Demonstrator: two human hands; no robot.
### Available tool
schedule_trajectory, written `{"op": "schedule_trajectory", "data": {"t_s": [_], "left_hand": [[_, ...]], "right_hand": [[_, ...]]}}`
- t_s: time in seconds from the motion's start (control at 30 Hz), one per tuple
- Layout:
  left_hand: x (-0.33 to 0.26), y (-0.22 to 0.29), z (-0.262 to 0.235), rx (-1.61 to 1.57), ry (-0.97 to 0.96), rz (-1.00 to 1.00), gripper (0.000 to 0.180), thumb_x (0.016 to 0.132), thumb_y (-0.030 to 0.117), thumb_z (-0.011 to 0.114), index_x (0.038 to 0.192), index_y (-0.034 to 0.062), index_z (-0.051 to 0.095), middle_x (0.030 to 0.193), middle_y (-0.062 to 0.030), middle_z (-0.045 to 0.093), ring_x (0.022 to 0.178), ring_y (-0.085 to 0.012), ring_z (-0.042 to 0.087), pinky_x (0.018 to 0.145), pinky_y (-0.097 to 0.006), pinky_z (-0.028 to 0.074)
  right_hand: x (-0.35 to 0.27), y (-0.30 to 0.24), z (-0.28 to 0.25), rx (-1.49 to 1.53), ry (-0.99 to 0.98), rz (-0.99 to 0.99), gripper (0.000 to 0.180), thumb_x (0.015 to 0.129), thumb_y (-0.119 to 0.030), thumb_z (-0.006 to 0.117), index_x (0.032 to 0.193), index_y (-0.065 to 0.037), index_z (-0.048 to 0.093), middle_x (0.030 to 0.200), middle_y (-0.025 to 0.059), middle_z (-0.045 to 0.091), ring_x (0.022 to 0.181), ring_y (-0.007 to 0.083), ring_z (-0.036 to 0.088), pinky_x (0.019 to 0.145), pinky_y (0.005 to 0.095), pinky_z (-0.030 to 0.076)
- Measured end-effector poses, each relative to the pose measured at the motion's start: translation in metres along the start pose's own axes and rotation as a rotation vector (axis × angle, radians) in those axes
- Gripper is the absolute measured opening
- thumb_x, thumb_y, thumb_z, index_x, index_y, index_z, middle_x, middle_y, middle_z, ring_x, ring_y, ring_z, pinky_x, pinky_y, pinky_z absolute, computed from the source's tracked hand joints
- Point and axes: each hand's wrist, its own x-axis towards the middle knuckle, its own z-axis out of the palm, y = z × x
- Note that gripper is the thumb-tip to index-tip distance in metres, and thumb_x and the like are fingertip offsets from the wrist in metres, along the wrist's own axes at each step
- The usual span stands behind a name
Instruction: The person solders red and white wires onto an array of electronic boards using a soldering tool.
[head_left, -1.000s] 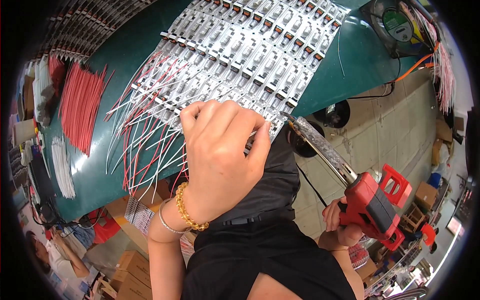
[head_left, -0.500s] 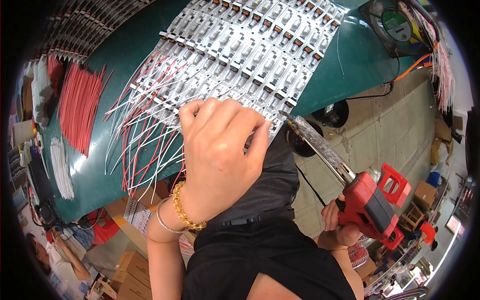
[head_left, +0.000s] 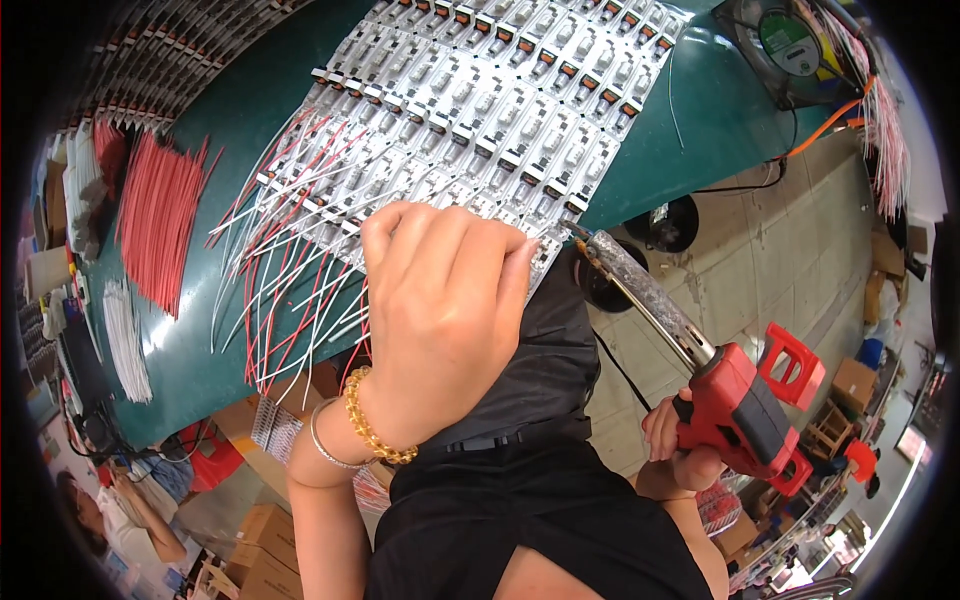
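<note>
My right hand is wrapped round the grip of a red and black soldering gun. Its long metal barrel points up and left, and the tip meets the near right edge of a panel of small circuit boards. My left hand is closed over the panel's near edge, thumb and forefinger pinched close to the iron's tip. Whatever lies in that pinch is too small or hidden to make out. Red and white wires fan out from the boards to the left of this hand.
On the green table lie a bundle of red wires and a smaller white bundle. More board panels stand at the far left. A fan sits at the far right. Another person is at lower left.
The iron's tip and my left hand's pinch stay nearly where they were. My left hand has tilted slightly, and the whole view has shifted a little.
</note>
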Motion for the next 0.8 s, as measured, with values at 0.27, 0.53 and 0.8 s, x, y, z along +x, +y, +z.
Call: {"op": "schedule_trajectory", "data": {"t_s": [0.27, 0.53, 0.8], "left_hand": [[0.000, 0.007, 0.002, 0.090, 0.020, -0.044, 0.013, 0.076, 0.006, 0.069, 0.077, 0.0067, 0.056, 0.072, -0.0043, 0.051, 0.071, -0.0235, 0.049, 0.079, -0.040, 0.035], [-0.001, 0.005, 0.003, 0.090, 0.028, -0.030, 0.013, 0.076, 0.007, 0.069, 0.076, 0.0070, 0.055, 0.073, -0.0040, 0.051, 0.072, -0.0228, 0.049, 0.080, -0.040, 0.034], [-0.004, 0.004, 0.003, 0.100, 0.042, -0.016, 0.013, 0.076, 0.007, 0.068, 0.076, 0.0069, 0.055, 0.072, -0.0041, 0.049, 0.071, -0.0228, 0.049, 0.080, -0.040, 0.035]], "right_hand": [[-0.001, -0.005, 0.008, 0.005, 0.180, 0.118, 0.077, 0.062, -0.052, 0.084, 0.102, 0.000, 0.045, 0.057, 0.0022, 0.051, 0.045, 0.0110, 0.049, 0.044, 0.0237, 0.036], [-0.004, -0.002, 0.005, -0.030, 0.156, 0.041, 0.074, 0.063, -0.052, 0.084, 0.099, -0.001, 0.045, 0.057, 0.0013, 0.052, 0.046, 0.0102, 0.050, 0.045, 0.0226, 0.037], [-0.009, -0.001, 0.006, -0.026, 0.186, 0.066, 0.075, 0.062, -0.051, 0.085, 0.100, 0.000, 0.045, 0.056, 0.0017, 0.052, 0.044, 0.0112, 0.049, 0.044, 0.0241, 0.037]]}}
